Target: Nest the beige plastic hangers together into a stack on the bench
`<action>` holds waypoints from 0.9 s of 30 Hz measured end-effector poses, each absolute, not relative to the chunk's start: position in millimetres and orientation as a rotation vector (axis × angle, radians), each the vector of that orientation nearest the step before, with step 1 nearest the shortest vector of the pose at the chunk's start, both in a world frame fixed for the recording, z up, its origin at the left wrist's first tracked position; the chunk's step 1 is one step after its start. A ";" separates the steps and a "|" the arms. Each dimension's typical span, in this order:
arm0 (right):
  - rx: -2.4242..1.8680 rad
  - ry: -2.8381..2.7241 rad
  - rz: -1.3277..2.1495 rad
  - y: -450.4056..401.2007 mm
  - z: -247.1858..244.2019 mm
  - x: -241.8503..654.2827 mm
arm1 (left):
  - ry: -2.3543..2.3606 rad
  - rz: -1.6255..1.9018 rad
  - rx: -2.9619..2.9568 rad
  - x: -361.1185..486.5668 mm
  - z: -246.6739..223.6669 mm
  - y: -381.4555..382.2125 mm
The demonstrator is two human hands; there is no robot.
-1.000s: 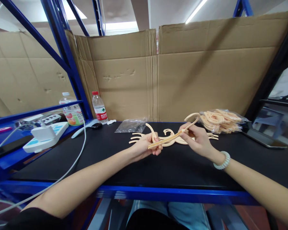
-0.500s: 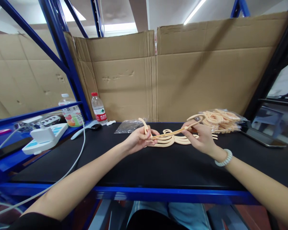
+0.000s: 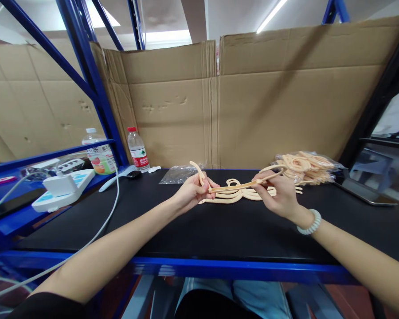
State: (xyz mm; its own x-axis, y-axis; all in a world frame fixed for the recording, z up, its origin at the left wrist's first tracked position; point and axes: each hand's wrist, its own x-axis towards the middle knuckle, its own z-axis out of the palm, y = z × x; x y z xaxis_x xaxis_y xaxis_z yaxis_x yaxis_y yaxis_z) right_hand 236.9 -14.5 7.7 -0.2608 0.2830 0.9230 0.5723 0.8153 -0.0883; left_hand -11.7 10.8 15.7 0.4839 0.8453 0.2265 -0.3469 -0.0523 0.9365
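Note:
A beige folding clothes hanger (image 3: 234, 188) is held up above the black tabletop, seen nearly edge-on. My left hand (image 3: 194, 193) pinches its left end, where a short curved piece sticks up past the fingers. Around the right part, close to a long curved piece, the fingers of my right hand (image 3: 277, 191) are closed. Behind and below lie more beige hangers (image 3: 228, 200) stacked on the table, arms spread and a curled hook at the middle; my hands partly cover them.
A clear bag full of beige hangers (image 3: 307, 166) lies at the back right beside a metal stand (image 3: 365, 192). Further left are a flat plastic bag (image 3: 177, 175), a red-capped water bottle (image 3: 138, 150), a power strip (image 3: 66, 192) and a white cable (image 3: 111, 208). Cardboard (image 3: 286, 102) walls the back.
The right end of the held hanger has dipped slightly, along with my right hand. Both hands keep their hold, and the view has shifted a little.

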 end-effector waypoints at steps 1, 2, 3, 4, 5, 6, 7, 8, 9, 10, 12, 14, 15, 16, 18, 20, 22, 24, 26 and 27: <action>-0.653 -1.855 -0.349 -15.1 7.6 236.1 | 0.516 1.048 1.281 -12.1 14.8 11.7; -0.654 -1.856 -0.383 -15.7 7.8 235.5 | 0.528 1.052 1.284 -12.6 14.0 12.7; -0.652 -1.857 -0.409 -16.0 8.1 235.1 | 0.536 1.051 1.286 -13.0 13.3 13.5; -0.644 -1.858 -0.421 -16.3 8.5 234.9 | 0.537 1.044 1.288 -13.3 12.9 14.2; -0.630 -1.861 -0.421 -16.4 9.1 235.0 | 0.534 1.032 1.289 -13.6 12.9 14.7; -0.618 -1.863 -0.412 -16.3 9.6 235.3 | 0.527 1.019 1.289 -13.8 13.1 14.9; -0.612 -1.862 -0.398 -16.1 10.2 235.7 | 0.519 1.006 1.289 -14.0 13.6 14.9; -0.613 -1.858 -0.384 -15.9 10.7 236.2 | 0.511 0.993 1.290 -14.2 14.1 14.7; -0.620 -1.852 -0.373 -15.6 11.1 236.7 | 0.505 0.981 1.292 -14.4 14.6 14.5; -0.629 -1.849 -0.364 -15.3 11.3 237.2 | 0.499 0.969 1.296 -14.7 15.0 14.2; -0.643 -1.850 -0.348 -14.8 11.3 237.7 | 0.486 0.946 1.307 -15.2 15.2 13.9; -0.641 -1.855 -0.321 -14.4 10.8 237.9 | 0.468 0.924 1.314 -15.7 14.9 14.1; -0.638 -1.856 -0.304 -14.3 10.5 237.9 | 0.457 0.917 1.316 -15.8 14.8 14.2; -0.635 -1.855 -0.290 -14.3 10.2 237.8 | 0.448 0.913 1.317 -15.9 14.8 14.4; -0.639 -1.851 -0.269 -14.6 9.8 237.3 | 0.439 0.908 1.318 -15.9 15.3 14.6; -0.657 -1.849 -0.263 -15.1 9.9 236.8 | 0.436 0.906 1.323 -15.7 16.1 14.3; -0.660 -1.847 -0.278 -15.2 10.2 236.8 | 0.427 0.917 1.338 -15.1 16.5 13.4; -0.622 -1.844 -0.331 -14.4 10.1 237.6 | 0.431 0.953 1.349 -13.8 15.8 12.2; -0.573 -1.844 -0.400 -12.7 9.1 238.8 | 0.458 1.000 1.339 -11.7 13.8 10.8; -0.557 -1.846 -0.434 -11.8 8.2 239.2 | 0.473 1.023 1.327 -10.6 12.5 10.0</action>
State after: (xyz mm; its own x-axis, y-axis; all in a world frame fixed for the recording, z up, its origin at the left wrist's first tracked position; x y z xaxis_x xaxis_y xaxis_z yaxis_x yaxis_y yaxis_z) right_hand 239.2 -11.8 8.2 -0.2840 0.1653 0.9445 0.5688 0.8220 0.0272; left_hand -10.6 10.0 12.5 0.5098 0.8214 0.2557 -0.3370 -0.0828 0.9379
